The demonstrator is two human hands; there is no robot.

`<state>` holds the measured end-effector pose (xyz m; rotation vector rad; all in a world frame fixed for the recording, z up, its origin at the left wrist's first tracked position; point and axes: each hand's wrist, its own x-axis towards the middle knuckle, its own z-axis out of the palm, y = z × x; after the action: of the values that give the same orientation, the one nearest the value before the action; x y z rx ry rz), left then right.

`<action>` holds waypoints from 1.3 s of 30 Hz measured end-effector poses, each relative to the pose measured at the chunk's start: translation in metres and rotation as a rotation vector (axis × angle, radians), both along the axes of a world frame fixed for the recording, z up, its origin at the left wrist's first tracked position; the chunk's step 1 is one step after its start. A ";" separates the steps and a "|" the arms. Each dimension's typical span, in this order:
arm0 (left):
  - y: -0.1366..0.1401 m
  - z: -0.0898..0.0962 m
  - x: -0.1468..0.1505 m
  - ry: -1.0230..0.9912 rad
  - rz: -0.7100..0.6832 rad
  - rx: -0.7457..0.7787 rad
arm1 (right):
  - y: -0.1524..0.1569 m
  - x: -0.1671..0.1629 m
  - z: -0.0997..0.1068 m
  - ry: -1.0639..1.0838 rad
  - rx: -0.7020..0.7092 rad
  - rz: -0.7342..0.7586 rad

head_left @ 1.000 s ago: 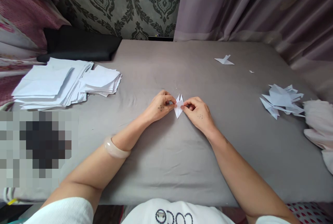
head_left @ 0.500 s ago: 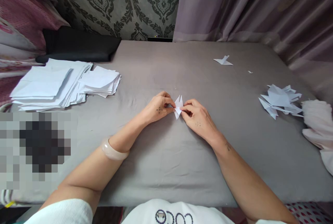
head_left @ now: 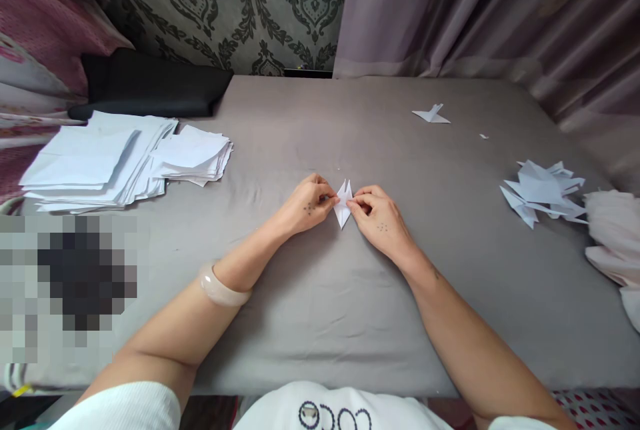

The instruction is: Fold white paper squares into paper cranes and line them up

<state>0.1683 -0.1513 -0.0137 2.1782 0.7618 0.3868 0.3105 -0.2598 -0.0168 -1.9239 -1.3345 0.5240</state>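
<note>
On the grey table (head_left: 320, 323), the left hand (head_left: 309, 206) and right hand (head_left: 381, 219) pinched opposite edges of the small folded paper (head_left: 343, 206) between them. Its middle, which looked folded across half a second earlier, now appeared opened out; the folding seemed unfinished.

Rear: grey wall (head_left: 215, 3) with dark damask motifs. Right of it: mauve curtain (head_left: 395, 10) in long folds. Left: pink-and-white drapery (head_left: 43, 30), beside a black folded sheet (head_left: 150, 83) lying at the far left corner of the grey-covered bench (head_left: 300, 130). Right margin: crumpled pale cloth (head_left: 610, 223). Lower right, beyond the bench's near edge: red-patterned fabric (head_left: 590, 407). Left front: pixelated patch (head_left: 85, 277), contents obscured.
</note>
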 end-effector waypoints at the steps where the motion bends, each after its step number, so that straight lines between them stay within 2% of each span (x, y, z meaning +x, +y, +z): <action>1: -0.001 0.000 0.001 0.007 0.014 -0.003 | 0.001 0.000 0.000 -0.001 0.000 -0.007; 6: -0.003 0.001 0.005 0.033 0.064 -0.013 | 0.004 -0.001 -0.003 -0.031 0.009 -0.054; 18: 0.002 -0.004 0.004 0.026 0.047 -0.021 | 0.008 0.002 -0.006 -0.041 -0.019 -0.094; 26: 0.002 -0.011 0.004 0.004 0.055 0.036 | 0.010 0.002 -0.009 -0.085 -0.026 -0.094; 30: 0.002 -0.015 0.002 -0.011 0.025 0.123 | 0.010 0.002 -0.009 -0.120 -0.045 -0.097; 33: 0.000 -0.015 0.001 -0.027 -0.026 0.247 | 0.008 0.003 -0.009 -0.136 -0.042 -0.107; 39: -0.005 -0.005 -0.002 0.038 -0.256 0.512 | 0.003 -0.001 -0.006 -0.174 0.031 -0.010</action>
<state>0.1658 -0.1566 -0.0191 2.7290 0.4208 0.4444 0.3099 -0.2572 -0.0232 -1.9864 -1.4321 0.3345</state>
